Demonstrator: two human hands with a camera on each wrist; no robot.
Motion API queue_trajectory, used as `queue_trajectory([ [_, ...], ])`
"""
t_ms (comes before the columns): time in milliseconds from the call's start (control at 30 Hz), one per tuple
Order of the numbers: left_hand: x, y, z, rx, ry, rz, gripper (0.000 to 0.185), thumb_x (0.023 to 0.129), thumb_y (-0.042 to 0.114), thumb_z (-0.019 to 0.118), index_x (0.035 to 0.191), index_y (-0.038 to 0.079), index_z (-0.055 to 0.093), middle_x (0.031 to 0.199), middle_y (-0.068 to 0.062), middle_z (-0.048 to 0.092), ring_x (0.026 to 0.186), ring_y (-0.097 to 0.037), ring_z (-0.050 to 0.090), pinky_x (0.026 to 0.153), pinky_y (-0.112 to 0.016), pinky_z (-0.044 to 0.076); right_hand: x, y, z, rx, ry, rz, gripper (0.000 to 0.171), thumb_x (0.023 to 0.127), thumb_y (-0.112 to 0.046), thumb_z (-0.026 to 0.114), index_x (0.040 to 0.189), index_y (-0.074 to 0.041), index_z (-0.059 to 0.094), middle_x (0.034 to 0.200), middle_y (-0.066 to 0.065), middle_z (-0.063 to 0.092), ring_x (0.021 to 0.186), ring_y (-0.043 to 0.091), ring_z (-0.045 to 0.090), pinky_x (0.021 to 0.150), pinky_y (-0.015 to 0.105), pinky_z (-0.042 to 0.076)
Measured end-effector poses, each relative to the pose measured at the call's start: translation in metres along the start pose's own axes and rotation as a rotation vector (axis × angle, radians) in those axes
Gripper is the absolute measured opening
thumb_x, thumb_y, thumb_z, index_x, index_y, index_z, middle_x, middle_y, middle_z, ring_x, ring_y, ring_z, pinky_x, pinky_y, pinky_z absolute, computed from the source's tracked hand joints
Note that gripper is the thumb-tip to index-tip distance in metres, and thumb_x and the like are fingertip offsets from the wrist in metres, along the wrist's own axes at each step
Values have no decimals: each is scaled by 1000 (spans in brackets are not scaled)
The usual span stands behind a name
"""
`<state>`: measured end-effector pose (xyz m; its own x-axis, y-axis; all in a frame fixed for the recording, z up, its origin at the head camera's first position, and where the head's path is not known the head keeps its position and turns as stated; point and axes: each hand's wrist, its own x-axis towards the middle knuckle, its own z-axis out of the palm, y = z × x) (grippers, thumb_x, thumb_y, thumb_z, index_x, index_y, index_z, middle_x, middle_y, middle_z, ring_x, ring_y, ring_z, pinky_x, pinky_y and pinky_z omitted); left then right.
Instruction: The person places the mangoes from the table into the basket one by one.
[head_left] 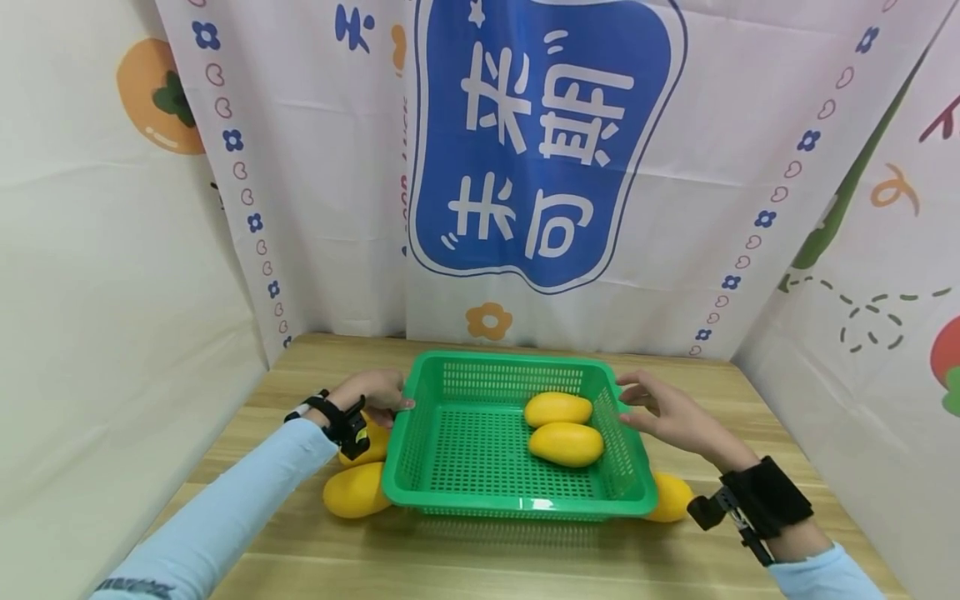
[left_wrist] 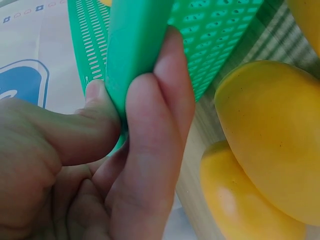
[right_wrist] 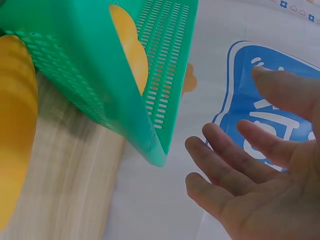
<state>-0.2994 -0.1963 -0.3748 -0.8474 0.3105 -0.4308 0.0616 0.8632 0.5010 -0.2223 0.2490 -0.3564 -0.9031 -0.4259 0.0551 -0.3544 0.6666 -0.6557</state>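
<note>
A green slotted plastic basket [head_left: 517,504] stands mid-table with two yellow mangoes [head_left: 558,408] [head_left: 566,444] lying side by side in its right half. My left hand [head_left: 390,400] grips the basket's left rim [left_wrist: 135,40], thumb on one side and fingers [left_wrist: 150,130] on the other. My right hand [head_left: 652,404] hovers beside the right rim with fingers [right_wrist: 225,160] spread, a gap away from the basket's corner [right_wrist: 155,150]. Two more mangoes [head_left: 356,490] [head_left: 367,446] lie on the table by the left hand, and another mango [head_left: 670,497] lies at the basket's front right corner.
The wooden table [head_left: 480,558] is walled in by white printed cloth on the left, back and right. Bare wood lies in front of the basket. In the left wrist view the outside mangoes [left_wrist: 270,135] [left_wrist: 235,200] lie close under the basket wall.
</note>
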Motion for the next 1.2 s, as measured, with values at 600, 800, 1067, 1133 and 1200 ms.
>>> queue_trajectory([
  [600, 1, 0, -3, -5, -12, 2, 27, 104, 18, 53, 87, 1, 66, 66, -3, 58, 50, -6, 55, 52, -16, 52, -22, 33, -6, 0, -18, 65, 49, 100, -13, 61, 143, 0, 41, 131, 26, 58, 121, 44, 58, 94, 45, 57],
  [800, 1, 0, -2, -6, -9, 1, 27, 104, 18, 54, 86, 1, 66, 66, -3, 59, 50, -7, 55, 51, -16, 52, -29, 51, -1, -39, -131, 100, 57, 95, -17, 67, 143, 5, 43, 133, 29, 57, 123, 46, 55, 101, 61, 48],
  [1067, 2, 0, -2, -8, -21, -1, 27, 104, 18, 53, 88, 1, 66, 65, -3, 59, 49, -6, 55, 50, -15, 51, -32, 68, 6, 14, -204, 98, 63, 94, -21, 69, 142, 11, 41, 136, 35, 51, 125, 53, 50, 104, 71, 39],
  [1133, 2, 0, -3, 0, -20, -1, 28, 104, 18, 53, 87, 0, 66, 65, -3, 59, 49, -6, 55, 49, -15, 51, -31, 70, 7, 12, -214, 90, 62, 94, -19, 68, 141, 11, 41, 135, 35, 52, 124, 53, 51, 102, 71, 40],
  [1200, 3, 0, -3, 2, -18, 0, 27, 104, 17, 53, 87, 0, 67, 65, -3, 60, 49, -6, 55, 49, -15, 51, -31, 72, 9, 6, -219, 76, 61, 94, -17, 68, 140, 12, 42, 134, 35, 53, 123, 54, 52, 101, 70, 42],
])
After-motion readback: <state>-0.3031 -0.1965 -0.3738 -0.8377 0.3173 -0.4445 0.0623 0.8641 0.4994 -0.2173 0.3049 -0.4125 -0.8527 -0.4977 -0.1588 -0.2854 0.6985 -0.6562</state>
